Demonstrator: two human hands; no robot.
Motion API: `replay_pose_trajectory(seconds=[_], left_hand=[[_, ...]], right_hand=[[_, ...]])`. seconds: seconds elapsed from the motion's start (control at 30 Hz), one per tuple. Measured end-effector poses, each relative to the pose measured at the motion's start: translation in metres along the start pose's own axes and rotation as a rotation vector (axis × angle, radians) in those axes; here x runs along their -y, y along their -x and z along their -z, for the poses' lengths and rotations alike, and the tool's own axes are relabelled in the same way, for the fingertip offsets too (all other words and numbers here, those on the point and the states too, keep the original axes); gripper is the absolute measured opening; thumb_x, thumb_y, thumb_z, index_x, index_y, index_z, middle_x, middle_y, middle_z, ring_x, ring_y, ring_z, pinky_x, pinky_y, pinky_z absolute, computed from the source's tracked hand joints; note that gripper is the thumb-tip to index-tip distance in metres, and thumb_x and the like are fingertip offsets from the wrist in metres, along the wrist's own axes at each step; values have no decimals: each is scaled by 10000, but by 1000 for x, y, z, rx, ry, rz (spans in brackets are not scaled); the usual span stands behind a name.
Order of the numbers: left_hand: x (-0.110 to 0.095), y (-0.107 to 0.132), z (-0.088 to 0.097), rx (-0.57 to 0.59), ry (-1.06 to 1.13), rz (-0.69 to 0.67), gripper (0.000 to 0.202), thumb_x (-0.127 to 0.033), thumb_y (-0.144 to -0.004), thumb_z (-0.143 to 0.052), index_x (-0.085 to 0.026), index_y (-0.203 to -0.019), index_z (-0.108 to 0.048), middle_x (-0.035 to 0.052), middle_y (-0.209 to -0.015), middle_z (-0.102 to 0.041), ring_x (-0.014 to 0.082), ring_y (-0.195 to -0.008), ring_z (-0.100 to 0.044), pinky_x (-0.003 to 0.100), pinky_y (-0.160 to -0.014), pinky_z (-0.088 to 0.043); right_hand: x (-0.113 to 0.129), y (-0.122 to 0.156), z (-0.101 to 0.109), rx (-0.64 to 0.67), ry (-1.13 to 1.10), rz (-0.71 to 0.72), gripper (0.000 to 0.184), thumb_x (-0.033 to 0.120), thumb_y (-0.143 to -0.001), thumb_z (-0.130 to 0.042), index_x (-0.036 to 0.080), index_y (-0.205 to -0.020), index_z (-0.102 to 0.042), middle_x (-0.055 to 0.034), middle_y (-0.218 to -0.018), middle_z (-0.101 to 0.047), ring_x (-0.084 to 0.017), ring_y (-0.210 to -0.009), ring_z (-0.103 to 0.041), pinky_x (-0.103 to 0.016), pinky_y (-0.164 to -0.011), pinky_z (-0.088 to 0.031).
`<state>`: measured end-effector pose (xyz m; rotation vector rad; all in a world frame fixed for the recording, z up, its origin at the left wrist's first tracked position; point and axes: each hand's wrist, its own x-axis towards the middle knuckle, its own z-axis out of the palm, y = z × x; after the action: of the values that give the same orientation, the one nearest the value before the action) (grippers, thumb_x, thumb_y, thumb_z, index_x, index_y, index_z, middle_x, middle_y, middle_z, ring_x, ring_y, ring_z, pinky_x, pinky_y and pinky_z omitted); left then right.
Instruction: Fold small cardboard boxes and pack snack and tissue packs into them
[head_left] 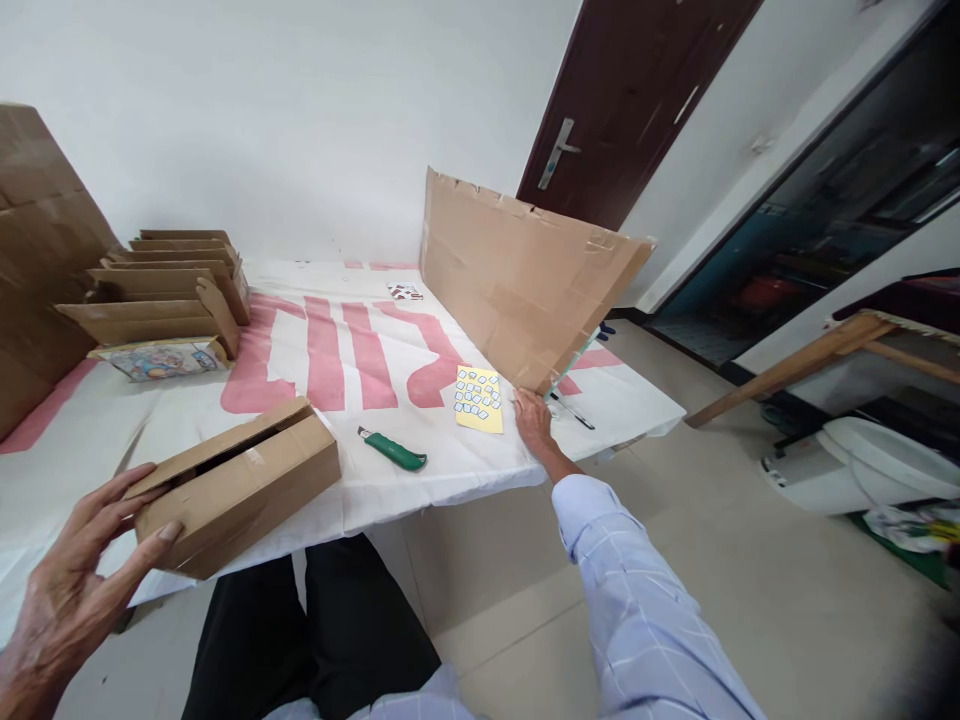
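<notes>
My left hand (94, 570) grips the near left end of a long cardboard box (247, 490), thumb on its front and fingers at the end and top. The box lies at the table's front edge, with a gap along its top flaps. My right hand (534, 420) is low at the bottom corner of a large upright cardboard panel (525, 280), its fingers bent together; what they hold, if anything, is hidden. Just left of that hand lies a yellow sheet with small white stickers (478, 400). A green utility knife (393, 450) rests between the box and the sheet.
Several open cardboard boxes (169, 270) stand in a row at the left, beside a big cardboard piece (45, 250). A pen (576, 412) lies right of my right hand. A small patterned card (405, 291) is farther back. A white bucket (877, 465) stands on the floor.
</notes>
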<state>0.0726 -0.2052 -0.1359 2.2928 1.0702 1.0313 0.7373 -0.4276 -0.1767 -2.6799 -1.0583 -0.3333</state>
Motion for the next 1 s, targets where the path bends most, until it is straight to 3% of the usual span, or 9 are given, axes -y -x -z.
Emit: replay_pose_trajectory(seconds=[0.13,0.2,0.33,0.43,0.5,0.6,0.8,0.9,1.0], left_hand=[[-22,-10,6,28,137,81,468,-659,-959,-725,-362,-1319,-701,38,-1666,-566,426,-1563,-534,612,-1191,-595],[-26,-15,8,41,172,92,597,-715,-917,-753,-277,-1320,-706,122,-1670,-552,446,-1543,-547,564,-1108,-645],[-22,-18,10,82,188,73,643,-711,-917,-776,-258,-1368,-703,161,-1704,-508,420,-1548,-547,524,-1095,-643],[-20,-15,10,86,176,23,579,-671,-953,-764,-253,-1350,-709,163,-1707,-510,407,-1552,-540,563,-1178,-582],[-21,-13,9,72,162,-9,531,-651,-967,-758,-239,-1299,-723,165,-1687,-537,400,-1540,-553,584,-1258,-507],[-22,-12,8,59,140,-34,512,-646,-972,-751,-227,-1266,-735,168,-1664,-568,395,-1517,-578,562,-1294,-470],[-24,-10,9,54,111,-60,541,-639,-978,-744,-225,-1326,-747,170,-1666,-574,385,-1506,-595,509,-1280,-493],[-25,-8,11,56,102,-80,518,-625,-971,-759,-217,-1289,-774,175,-1668,-577,391,-1502,-601,504,-1283,-492],[-25,-7,14,63,109,-80,486,-613,-970,-766,-213,-1243,-798,175,-1675,-574,396,-1495,-609,509,-1275,-501]], right_hand=[[4,10,0,-20,-18,32,516,207,-1057,-445,68,-1483,-701,-261,-1570,-659,-340,-1356,-652,-463,-1164,-506],[1,11,-3,-57,2,20,535,242,-1054,-471,135,-1535,-679,-224,-1600,-647,-333,-1366,-664,-453,-1115,-546],[-7,4,-5,-115,7,-13,488,308,-1049,-501,187,-1460,-735,-229,-1643,-595,-388,-1395,-645,-510,-1023,-584],[8,-3,7,-240,-92,92,423,309,-1013,-513,167,-1287,-802,-269,-1531,-659,-407,-1383,-636,-538,-1033,-574],[39,-5,21,-292,-201,218,384,318,-989,-521,175,-1192,-814,-251,-1365,-743,-387,-1278,-685,-543,-1046,-579],[116,1,48,-266,-411,475,327,365,-999,-548,200,-1086,-817,-188,-1154,-803,-340,-1104,-738,-532,-1030,-604],[280,54,96,-48,-685,1011,276,409,-1075,-654,251,-1238,-811,-121,-1220,-807,-312,-1147,-730,-536,-1054,-605],[323,75,103,58,-664,1142,359,425,-1053,-712,256,-1364,-767,-133,-1347,-759,-333,-1249,-683,-561,-1104,-585],[340,85,103,107,-608,1167,399,428,-1014,-770,250,-1369,-747,-143,-1334,-733,-347,-1234,-657,-565,-1082,-587]])
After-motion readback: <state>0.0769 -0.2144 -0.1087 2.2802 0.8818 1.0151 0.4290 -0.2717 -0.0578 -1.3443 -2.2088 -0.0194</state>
